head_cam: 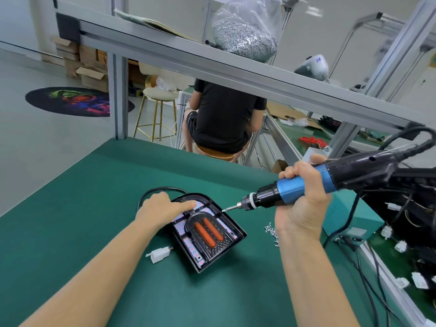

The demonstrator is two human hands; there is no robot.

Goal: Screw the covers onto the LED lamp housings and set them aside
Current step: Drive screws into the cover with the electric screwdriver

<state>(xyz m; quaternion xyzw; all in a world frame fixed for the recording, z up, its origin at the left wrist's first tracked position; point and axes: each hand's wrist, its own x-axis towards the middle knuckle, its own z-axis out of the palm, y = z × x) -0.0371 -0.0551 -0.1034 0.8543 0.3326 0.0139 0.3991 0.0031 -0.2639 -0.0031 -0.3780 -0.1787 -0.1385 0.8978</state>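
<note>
Green bench mat [99,185] across frame. Centre: LED lamp housing [207,232], pressed flat by left hand [162,208] (fingers straight). Right of centre: right hand [304,194] gripping electric screwdriver [295,187], bit beside housing's upper edge. No legible writing.

lamp housing [207,234] mid worktop [77,208] | left hand [162,207] on its far end | plug [159,254] left of housing | screws [271,231] right of it | screwdriver [295,190] in right hand [304,197], tip above housing's right edge | bag of screws [245,31] on shelf [212,64] behind
</note>
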